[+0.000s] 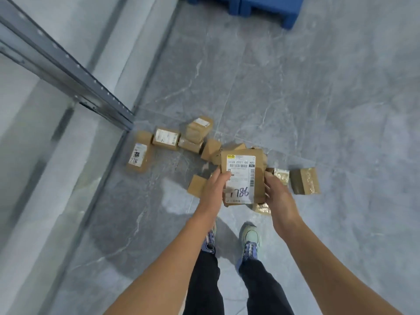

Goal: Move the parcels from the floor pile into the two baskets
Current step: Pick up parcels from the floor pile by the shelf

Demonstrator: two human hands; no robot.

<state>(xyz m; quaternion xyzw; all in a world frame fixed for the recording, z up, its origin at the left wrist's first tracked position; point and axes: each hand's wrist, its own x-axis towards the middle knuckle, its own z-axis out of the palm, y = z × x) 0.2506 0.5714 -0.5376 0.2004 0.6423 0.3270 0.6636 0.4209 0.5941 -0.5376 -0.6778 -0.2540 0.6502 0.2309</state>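
Both hands, left hand (214, 189) and right hand (278, 196), clamp labelled parcel (243, 176) mid-frame by its long sides, long axis running up-frame; no baskets in view.

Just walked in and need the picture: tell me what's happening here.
A person stands over scattered cardboard parcels on the grey floor. The left hand and right hand grip one labelled parcel, marked 7786, above the pile. No basket is in view, so nothing shows where it goes.

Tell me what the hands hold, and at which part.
A labelled parcel, gripped at its two side edges: left hand on the left edge, right hand on the right.
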